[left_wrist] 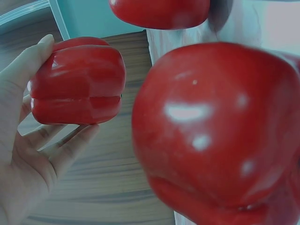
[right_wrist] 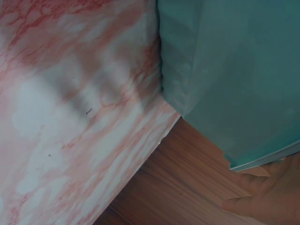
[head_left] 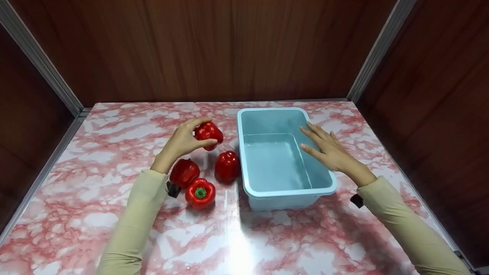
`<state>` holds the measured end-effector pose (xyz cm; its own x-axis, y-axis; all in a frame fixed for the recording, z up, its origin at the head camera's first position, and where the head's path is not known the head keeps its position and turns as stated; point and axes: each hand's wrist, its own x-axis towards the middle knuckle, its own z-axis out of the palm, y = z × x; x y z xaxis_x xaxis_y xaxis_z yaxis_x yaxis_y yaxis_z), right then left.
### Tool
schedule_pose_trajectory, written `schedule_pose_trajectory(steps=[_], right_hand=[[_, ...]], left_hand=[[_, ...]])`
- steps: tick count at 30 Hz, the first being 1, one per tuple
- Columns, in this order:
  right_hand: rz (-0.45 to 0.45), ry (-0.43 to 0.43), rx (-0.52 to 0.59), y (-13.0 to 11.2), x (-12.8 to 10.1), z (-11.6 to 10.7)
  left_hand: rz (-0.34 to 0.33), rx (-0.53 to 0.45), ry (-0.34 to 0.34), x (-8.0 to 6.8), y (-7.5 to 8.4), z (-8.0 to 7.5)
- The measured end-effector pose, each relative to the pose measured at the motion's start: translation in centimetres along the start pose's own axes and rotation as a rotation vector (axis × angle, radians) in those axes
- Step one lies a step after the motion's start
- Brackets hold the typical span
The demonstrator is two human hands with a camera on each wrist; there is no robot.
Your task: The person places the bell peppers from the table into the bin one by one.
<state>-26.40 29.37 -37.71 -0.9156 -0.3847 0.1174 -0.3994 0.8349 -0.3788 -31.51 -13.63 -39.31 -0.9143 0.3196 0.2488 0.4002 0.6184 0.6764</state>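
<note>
My left hand (head_left: 186, 138) grips a red bell pepper (head_left: 209, 134) between thumb and fingers, left of the light blue bin (head_left: 248, 160). In the left wrist view the held pepper (left_wrist: 77, 84) shows its lobed side, with fingers beneath it. Another bell pepper (head_left: 227, 167) lies against the bin's left side. Nearer to me, a darker pepper (head_left: 185, 173) and one with its green stem up (head_left: 200, 193) sit side by side. Over the bin's right rim, my right hand (head_left: 327, 149) is spread with its fingers extended; whether it touches the rim I cannot tell.
A red-and-white marbled table (head_left: 103, 221) lies under everything. Brown wood-grain panels (head_left: 229, 49) stand at the back and both sides, joined by grey metal posts (head_left: 378, 49). The bin's inside floor (head_left: 271, 164) shows bare.
</note>
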Motion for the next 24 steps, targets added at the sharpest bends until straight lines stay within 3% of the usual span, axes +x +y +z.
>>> schedule_pose_trajectory(steps=[24], right_hand=[[-0.014,-0.001,0.013,-0.08,0.01,0.04]], left_hand=[[0.000,-0.016,0.015,0.14,0.79,0.06]])
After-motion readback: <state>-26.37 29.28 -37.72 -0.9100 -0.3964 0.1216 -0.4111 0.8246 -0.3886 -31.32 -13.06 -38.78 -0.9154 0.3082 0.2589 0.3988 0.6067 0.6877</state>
